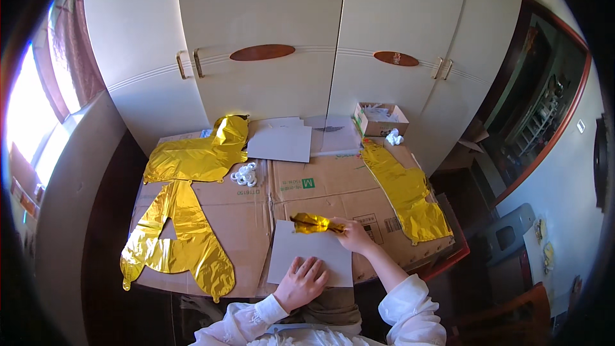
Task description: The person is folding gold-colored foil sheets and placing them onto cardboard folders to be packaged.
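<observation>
My right hand point(352, 234) grips a small crumpled gold foil balloon point(312, 223) and holds it just above a grey card sheet point(311, 250). My left hand point(303, 280) lies flat on the near part of that sheet, fingers spread. The sheet rests on flattened brown cardboard point(320, 192) that covers the table. A large gold foil balloon shaped like a letter point(179, 240) lies at the left. Another gold foil balloon point(195, 154) lies behind it, and a long one point(407, 192) stretches along the right side.
White wardrobe doors point(269, 32) stand behind the table. More grey sheets point(282, 141) lie at the back, next to a small open cardboard box point(381, 118). A coil of white ribbon point(245, 174) sits near the middle. A window is at the left, a doorway at the right.
</observation>
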The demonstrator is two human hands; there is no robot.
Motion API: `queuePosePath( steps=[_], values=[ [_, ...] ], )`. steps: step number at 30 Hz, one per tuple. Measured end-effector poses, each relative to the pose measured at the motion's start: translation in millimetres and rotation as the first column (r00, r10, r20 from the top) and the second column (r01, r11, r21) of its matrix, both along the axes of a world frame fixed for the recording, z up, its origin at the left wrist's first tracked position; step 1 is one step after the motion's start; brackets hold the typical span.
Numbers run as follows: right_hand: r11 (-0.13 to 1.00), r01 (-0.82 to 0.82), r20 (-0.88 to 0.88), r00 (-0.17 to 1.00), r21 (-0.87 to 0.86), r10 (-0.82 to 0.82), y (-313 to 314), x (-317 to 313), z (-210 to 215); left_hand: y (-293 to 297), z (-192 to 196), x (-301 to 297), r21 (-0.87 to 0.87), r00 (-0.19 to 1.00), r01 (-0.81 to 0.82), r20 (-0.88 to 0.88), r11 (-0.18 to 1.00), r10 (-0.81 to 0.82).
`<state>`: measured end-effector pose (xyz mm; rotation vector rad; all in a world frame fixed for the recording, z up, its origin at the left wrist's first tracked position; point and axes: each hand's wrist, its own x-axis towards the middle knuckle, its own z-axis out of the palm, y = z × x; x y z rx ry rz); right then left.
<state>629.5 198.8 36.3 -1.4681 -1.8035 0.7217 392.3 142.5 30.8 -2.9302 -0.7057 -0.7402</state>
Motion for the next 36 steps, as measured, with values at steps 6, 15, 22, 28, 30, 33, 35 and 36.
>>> queuePosePath(
  steps=[6,15,22,28,30,33,35,36],
  values=[
    [0.925,-0.279,0.259,0.942,0.258,0.212,-8,5,-13,2,0,3,0.012,1.0,0.004,0.015,1.0,-0.005],
    [0.88,-0.413,0.445,0.85,0.233,0.281,-16,2,-18,0,5,2,0.019,0.999,0.01,0.03,1.0,-0.011],
    [0.892,-0.402,0.479,0.836,0.206,0.266,-17,3,-17,24,104,8,-0.583,0.868,-0.288,-0.493,0.76,-0.049],
    [0.916,-0.382,0.491,0.825,0.12,0.279,-16,-3,-18,100,-1,18,-0.231,0.992,-0.094,-0.107,0.968,0.071],
    [0.923,-0.376,0.49,0.821,0.08,0.291,-18,-1,-20,99,-8,21,-0.295,0.967,-0.121,-0.25,0.948,0.045],
    [0.898,-0.434,0.528,0.781,0.076,0.333,-20,3,0,99,-9,25,-0.29,0.961,-0.151,-0.265,0.945,0.072],
    [0.909,-0.415,0.485,0.803,0.041,0.345,-27,0,9,95,-10,24,-0.284,0.959,-0.153,-0.272,0.946,0.074],
    [0.914,-0.405,0.464,0.814,0.023,0.349,-28,-1,11,94,-11,24,-0.282,0.959,-0.153,-0.274,0.947,0.073]
  ],
)
